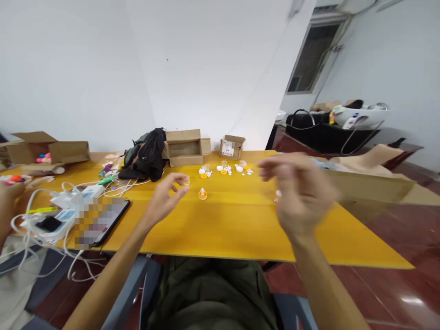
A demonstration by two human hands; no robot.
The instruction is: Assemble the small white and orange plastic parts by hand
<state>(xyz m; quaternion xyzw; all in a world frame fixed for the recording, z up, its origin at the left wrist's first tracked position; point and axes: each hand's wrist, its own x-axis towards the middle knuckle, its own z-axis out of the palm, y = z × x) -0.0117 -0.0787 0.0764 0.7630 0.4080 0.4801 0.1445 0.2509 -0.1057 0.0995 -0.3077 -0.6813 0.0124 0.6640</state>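
My left hand (165, 196) is above the table with its fingers curled round. A small clear plastic piece (187, 180) shows between its thumb and index fingertips. To the right of that hand, a small orange-and-white plastic part (202, 195) with a pointed top stands upright on the table. My right hand (302, 190) is raised over the table's right side, smeared by motion. Its fingers are bent, and whether they hold anything is hidden. Just behind it a white-and-orange part (277, 195) partly shows.
Small piles of white, yellow and clear plastic parts (224, 172) lie farther back on the yellow table (213, 233). Behind them are cardboard boxes (185, 160) and a black bag (149, 158). A tablet (115, 219), power strips and cables (63, 220) lie left, beside another person's arm (7, 206). A large carton (371, 185) stands right.
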